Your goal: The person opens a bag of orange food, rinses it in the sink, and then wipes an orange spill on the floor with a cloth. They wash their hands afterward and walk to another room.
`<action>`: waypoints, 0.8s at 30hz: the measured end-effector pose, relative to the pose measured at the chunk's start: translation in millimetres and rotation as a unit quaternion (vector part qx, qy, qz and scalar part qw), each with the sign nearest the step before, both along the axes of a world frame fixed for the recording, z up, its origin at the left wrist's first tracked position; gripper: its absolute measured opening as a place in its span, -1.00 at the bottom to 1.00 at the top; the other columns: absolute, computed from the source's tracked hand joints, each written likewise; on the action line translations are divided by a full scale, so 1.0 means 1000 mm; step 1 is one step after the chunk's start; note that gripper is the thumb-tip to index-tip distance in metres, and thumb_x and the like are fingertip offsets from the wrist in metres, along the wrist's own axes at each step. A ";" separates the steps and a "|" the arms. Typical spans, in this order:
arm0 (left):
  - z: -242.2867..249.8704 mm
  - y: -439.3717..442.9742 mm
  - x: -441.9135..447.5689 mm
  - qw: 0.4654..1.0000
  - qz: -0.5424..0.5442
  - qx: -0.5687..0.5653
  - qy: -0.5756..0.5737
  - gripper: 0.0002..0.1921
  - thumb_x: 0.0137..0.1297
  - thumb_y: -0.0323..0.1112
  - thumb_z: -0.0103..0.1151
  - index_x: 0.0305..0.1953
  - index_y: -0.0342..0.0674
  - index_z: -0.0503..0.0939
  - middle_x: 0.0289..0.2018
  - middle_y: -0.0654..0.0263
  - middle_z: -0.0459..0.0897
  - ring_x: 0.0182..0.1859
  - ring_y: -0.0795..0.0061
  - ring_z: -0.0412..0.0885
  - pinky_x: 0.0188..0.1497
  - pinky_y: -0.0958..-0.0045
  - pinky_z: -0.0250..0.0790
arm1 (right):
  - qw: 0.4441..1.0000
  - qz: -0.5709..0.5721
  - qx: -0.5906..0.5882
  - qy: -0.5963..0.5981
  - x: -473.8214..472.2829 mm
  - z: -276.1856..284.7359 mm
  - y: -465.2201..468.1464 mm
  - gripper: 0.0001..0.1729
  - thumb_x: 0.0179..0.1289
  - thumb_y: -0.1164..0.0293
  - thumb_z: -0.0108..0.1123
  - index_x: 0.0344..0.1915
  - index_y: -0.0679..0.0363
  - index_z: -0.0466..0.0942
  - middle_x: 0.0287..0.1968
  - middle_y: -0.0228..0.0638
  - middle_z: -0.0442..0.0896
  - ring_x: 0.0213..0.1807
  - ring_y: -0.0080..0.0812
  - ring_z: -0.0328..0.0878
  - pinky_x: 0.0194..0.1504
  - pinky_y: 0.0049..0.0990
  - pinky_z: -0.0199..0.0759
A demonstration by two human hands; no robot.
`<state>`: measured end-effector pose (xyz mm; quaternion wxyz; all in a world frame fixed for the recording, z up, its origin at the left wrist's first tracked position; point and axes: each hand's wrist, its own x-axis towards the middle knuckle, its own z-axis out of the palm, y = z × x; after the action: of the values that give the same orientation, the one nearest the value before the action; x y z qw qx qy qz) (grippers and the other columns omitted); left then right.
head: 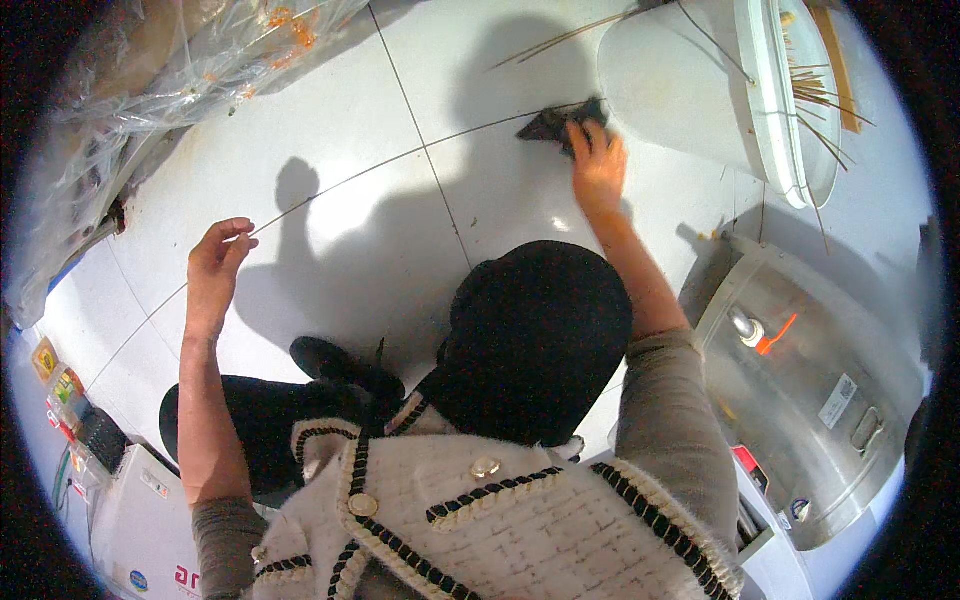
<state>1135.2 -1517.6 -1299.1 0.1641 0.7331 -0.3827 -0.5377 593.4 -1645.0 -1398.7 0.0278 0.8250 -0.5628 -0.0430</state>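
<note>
Pressed down on the white tiled floor (360, 127) is a dark, crumpled cloth (551, 124), and my right hand (600, 165) grips its right part. The cloth lies beside the base of a white plastic bucket, over a grout line. My left hand (217, 262) is raised in the air to the left, thumb and fingertips bent close together. Nothing shows between those fingers. My bent knees in black trousers (540, 337) fill the lower middle, and a dark shoe (322, 360) rests on the floor.
The white bucket (675, 82), tipped in view at upper right, holds thin sticks (817, 97). A metal tank (810, 390) with a red-handled tap (776, 334) stands at right. Clear plastic sheeting (187, 67) hangs at upper left. Packets (64, 390) and a white box (142, 517) sit at lower left.
</note>
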 end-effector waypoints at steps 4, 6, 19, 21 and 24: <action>0.005 -0.003 -0.004 1.000 0.004 -0.004 0.011 -0.75 0.48 -0.31 0.10 0.10 -0.20 0.59 0.03 0.20 0.68 0.03 0.38 0.68 0.10 0.34 0.46 | 0.989 -0.012 -0.051 0.142 -0.007 0.025 -0.088 -0.47 0.30 0.46 0.08 0.29 -0.05 0.47 0.25 -0.40 0.47 0.21 -0.12 0.40 0.19 -0.22 0.35; 0.007 -0.004 -0.005 1.000 0.009 -0.002 0.018 -0.75 0.48 -0.31 0.11 0.10 -0.20 0.59 0.03 0.20 0.68 0.02 0.39 0.68 0.10 0.35 0.46 | 0.974 0.010 -0.068 0.216 -0.015 0.035 -0.103 -0.44 0.30 0.44 0.10 0.31 -0.07 0.44 0.27 -0.42 0.46 0.23 -0.16 0.40 0.18 -0.23 0.35; 0.004 0.016 0.008 0.999 0.035 0.004 0.017 -0.75 0.46 -0.32 0.11 0.08 -0.20 0.59 -0.03 0.25 0.70 -0.02 0.47 0.67 0.04 0.43 0.43 | 0.991 -0.071 -0.042 0.104 -0.053 0.024 -0.036 -0.35 0.13 0.53 0.21 0.29 0.01 0.45 0.22 -0.30 0.46 0.17 0.00 0.39 0.19 -0.14 0.34; 0.007 0.018 0.006 0.999 0.032 0.012 0.010 -0.76 0.46 -0.33 0.11 0.08 -0.20 0.59 -0.04 0.25 0.70 -0.02 0.48 0.66 0.03 0.44 0.43 | 0.995 -0.093 -0.002 0.028 -0.053 0.001 -0.024 -0.27 0.06 0.59 0.25 0.31 0.02 0.42 0.21 -0.24 0.47 0.15 0.04 0.39 0.18 -0.13 0.34; 0.014 0.020 0.003 0.999 0.019 0.025 -0.008 -0.76 0.46 -0.35 0.10 0.07 -0.20 0.59 -0.06 0.24 0.70 -0.01 0.49 0.66 0.01 0.47 0.44 | 0.971 -0.220 0.065 -0.068 -0.041 -0.056 -0.041 -0.18 0.07 0.52 0.29 0.38 0.22 0.27 0.30 -0.03 0.37 0.27 0.07 0.33 0.29 -0.12 0.26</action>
<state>1137.9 -1498.0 -1284.6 0.1525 0.7484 -0.3567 -0.5379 552.6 -1685.9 -1454.6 -0.0745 0.6822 -0.7268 -0.0284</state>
